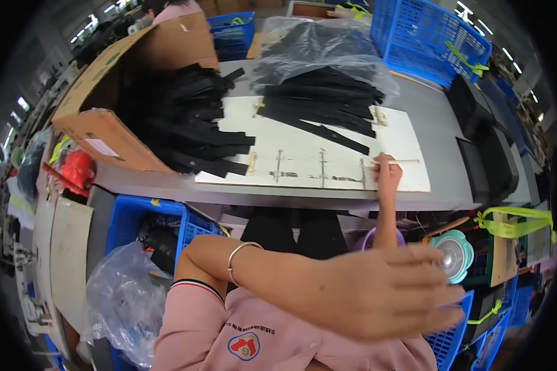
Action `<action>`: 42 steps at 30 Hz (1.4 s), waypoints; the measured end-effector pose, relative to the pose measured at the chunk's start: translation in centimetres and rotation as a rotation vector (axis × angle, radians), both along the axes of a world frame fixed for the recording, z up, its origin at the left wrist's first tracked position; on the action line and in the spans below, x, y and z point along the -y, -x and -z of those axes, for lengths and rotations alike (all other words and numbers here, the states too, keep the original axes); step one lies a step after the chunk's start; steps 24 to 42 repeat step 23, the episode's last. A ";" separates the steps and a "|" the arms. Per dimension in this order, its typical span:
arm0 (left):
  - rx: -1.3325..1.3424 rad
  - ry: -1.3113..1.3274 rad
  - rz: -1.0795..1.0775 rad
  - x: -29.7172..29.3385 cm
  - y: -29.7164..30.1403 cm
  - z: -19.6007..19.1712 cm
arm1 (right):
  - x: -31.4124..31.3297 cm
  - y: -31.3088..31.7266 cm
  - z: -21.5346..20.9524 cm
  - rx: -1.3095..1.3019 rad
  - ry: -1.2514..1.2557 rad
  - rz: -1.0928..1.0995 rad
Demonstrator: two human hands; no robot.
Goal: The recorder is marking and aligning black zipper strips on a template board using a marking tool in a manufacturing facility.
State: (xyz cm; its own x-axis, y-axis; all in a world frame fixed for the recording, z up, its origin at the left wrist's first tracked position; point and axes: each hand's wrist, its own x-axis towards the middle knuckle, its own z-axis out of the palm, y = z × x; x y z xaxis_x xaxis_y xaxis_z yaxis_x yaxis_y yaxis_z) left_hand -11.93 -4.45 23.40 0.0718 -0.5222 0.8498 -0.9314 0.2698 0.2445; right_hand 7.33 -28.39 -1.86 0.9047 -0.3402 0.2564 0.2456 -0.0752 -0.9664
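My right hand (387, 172) is closed around a slim white pen (408, 162) at the right part of a white board (263, 176) on the table. Dark marks and lines run along the board's near side, close to that hand. My left hand (396, 290) is raised close to the camera, its arm crossing my chest to the right; the fingers are stretched out, blurred, with nothing visible in them. Black fabric strips (319, 93) lie fanned over the board's far half, one strip (319, 131) slanting out toward my right hand.
More black strips (185, 123) spill from a cardboard box (127, 139) at the left. Clear plastic (315, 46) and a blue crate (436, 40) stand behind. Black bins (483, 142) line the right side. Blue crates (145, 207) and a turquoise fan (455, 253) sit below table level.
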 end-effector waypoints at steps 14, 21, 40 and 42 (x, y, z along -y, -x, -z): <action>-0.078 -0.679 -1.507 -24.9 -15.8 20.1 | -1.4 0.6 -0.9 -0.079 0.036 0.013; -0.145 -0.486 -1.640 -26.1 -18.9 20.7 | -2.0 0.6 -1.2 -0.119 0.066 0.039; -0.047 -0.477 -1.506 -22.8 -19.1 20.9 | -1.6 0.5 -0.5 -0.134 0.044 0.070; -0.047 -0.477 -1.506 -22.8 -19.1 20.9 | -1.6 0.5 -0.5 -0.134 0.044 0.070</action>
